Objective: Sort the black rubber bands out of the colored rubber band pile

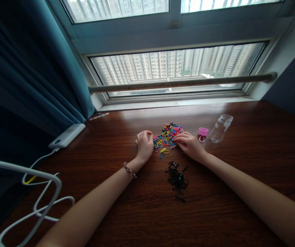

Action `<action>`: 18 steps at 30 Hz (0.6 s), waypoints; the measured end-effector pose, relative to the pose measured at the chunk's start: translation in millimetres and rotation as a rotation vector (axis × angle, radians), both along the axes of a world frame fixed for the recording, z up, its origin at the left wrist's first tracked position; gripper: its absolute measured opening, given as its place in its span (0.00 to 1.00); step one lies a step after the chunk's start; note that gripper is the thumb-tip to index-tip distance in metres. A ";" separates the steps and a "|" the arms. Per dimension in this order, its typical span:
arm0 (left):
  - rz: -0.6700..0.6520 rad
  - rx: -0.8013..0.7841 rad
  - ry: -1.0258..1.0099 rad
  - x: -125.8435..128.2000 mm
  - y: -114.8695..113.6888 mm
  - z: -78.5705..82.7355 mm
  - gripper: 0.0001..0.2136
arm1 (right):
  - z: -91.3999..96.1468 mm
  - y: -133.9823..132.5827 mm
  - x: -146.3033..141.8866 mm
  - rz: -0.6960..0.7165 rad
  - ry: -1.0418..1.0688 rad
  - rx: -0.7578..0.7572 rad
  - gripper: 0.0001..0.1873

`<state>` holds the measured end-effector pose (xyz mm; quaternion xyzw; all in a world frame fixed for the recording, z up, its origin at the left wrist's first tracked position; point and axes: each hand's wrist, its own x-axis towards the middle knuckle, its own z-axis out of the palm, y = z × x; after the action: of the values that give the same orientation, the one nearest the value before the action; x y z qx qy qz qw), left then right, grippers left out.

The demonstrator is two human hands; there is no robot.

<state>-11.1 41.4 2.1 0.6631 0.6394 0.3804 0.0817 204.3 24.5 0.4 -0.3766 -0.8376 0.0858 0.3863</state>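
A heap of small coloured rubber bands (168,135) lies on the dark wooden table (214,206). My left hand (144,144) rests at the heap's left edge with its fingers curled under; whether they hold anything is hidden. My right hand (189,144) lies at the heap's right edge, fingers bent down onto the bands in a pinch. Nearer to me sits a separate small pile of black rubber bands (176,179), between my forearms. A beaded bracelet (130,169) circles my left wrist.
A clear glass jar (220,128) lies on its side right of the heap, its pink lid (203,133) beside it. A white power bank (66,135) with white cables (41,192) sits at the left edge. A teal curtain (34,68) hangs left; the window sill runs behind.
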 end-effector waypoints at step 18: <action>-0.570 -0.144 -0.110 8.1 -11.0 12.7 0.22 | -1.0 -2.0 -0.4 -0.062 0.036 0.016 0.09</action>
<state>-3.1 30.4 14.8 0.7869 0.4472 0.3314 0.2665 203.8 22.5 -0.6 -0.3976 -0.8192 0.0741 0.4066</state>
